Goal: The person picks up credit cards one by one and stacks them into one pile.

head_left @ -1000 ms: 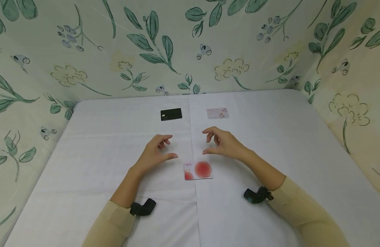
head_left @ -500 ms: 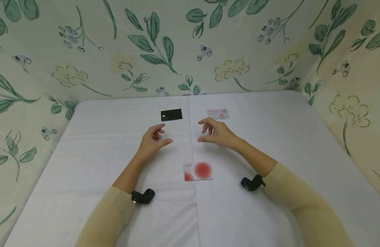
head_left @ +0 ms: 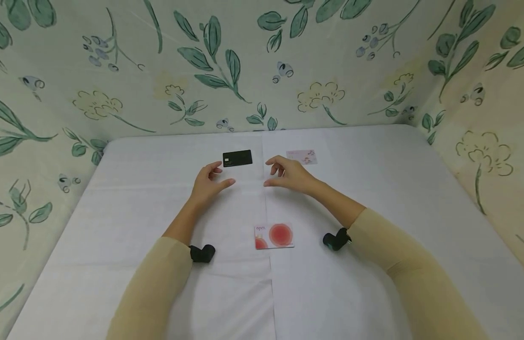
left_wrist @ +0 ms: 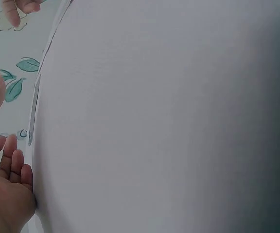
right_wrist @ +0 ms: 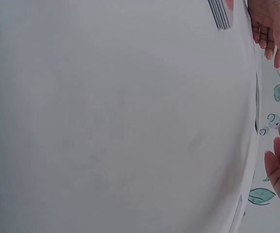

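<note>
My left hand point(head_left: 206, 186) hovers just below and left of a black card point(head_left: 238, 158) with a chip on it, its fingers relaxed and holding nothing. Opposite it, my right hand point(head_left: 292, 175) is bent inward with loose fingers, in front of a pale pink card point(head_left: 307, 156) whose lower left part it hides. Closer to me lies a white card with red circles point(head_left: 274, 236). In the right wrist view, its edge shows several thin layers, like a stack of cards point(right_wrist: 219, 13). Neither hand touches a card.
A white cloth point(head_left: 117, 212) with a crease down the middle covers the table. Behind and beside it hang leaf-and-flower patterned curtains point(head_left: 262, 94). Small black cameras point(head_left: 336, 240) sit on both wrists.
Both hands have moved away from me, from above the red-and-white card toward the black and pink cards. The right hand has also shifted left. All cards stay where they were.
</note>
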A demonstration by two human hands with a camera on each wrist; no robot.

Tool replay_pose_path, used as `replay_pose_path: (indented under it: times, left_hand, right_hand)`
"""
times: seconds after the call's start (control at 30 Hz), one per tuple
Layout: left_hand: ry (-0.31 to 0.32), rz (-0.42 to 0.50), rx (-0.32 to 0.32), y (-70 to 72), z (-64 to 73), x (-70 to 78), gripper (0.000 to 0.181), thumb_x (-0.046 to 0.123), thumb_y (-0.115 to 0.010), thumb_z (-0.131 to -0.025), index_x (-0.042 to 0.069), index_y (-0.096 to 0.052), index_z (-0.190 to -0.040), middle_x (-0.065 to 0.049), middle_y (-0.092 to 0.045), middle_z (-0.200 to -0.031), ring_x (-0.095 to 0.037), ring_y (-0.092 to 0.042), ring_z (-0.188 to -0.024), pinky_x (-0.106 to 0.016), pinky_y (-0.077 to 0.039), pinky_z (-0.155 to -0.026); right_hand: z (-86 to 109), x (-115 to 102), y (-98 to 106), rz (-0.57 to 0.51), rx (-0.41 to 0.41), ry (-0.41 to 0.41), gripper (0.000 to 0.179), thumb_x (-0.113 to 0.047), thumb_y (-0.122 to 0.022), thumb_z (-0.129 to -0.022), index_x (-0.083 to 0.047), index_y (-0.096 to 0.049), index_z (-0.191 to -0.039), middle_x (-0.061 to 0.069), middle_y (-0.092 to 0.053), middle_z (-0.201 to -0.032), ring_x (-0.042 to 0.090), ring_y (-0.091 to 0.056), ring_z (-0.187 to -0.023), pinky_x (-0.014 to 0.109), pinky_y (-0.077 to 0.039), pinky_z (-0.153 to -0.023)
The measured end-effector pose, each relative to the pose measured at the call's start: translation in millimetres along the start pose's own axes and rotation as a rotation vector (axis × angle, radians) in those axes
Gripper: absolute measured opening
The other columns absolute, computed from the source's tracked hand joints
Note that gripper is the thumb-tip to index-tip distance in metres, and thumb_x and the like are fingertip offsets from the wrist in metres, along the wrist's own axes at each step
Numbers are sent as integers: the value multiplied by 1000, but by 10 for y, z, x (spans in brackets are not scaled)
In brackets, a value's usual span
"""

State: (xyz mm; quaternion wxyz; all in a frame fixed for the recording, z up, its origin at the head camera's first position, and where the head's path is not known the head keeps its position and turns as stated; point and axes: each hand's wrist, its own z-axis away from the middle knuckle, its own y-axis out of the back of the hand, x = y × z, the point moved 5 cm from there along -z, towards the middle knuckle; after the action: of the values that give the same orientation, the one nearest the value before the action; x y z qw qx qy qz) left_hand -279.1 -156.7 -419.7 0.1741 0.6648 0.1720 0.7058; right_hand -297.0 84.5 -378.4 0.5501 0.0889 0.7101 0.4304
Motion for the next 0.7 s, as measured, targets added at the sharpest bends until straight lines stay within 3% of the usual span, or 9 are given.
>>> replay_pose_path:
  times: [0.43, 0.7]
  left_hand:
    - [40, -123, -1, 9, -234, -97, 73, 30, -72, -83, 4, -38, -142, -14, -48, -130, -28, -42, -121, -41, -33, -105]
    - [109, -189, 75, -23, -333, -54, 75, 31, -72, -83, 4, -37, -143, -17, -38, -138, -33, -29, -130, -41, -26, -110]
  right_hand:
    - [-402, 121, -126, 72, -33, -71, 70, -34, -77, -78, -6, -49, -135, 10, -59, -111, 24, -49, -98, 34, -43, -85]
    - [-556, 200, -183, 60, -45, -108, 69, -33, -75, -81, -6, -46, -138, 12, -55, -117, 23, -50, -100, 35, -42, -89]
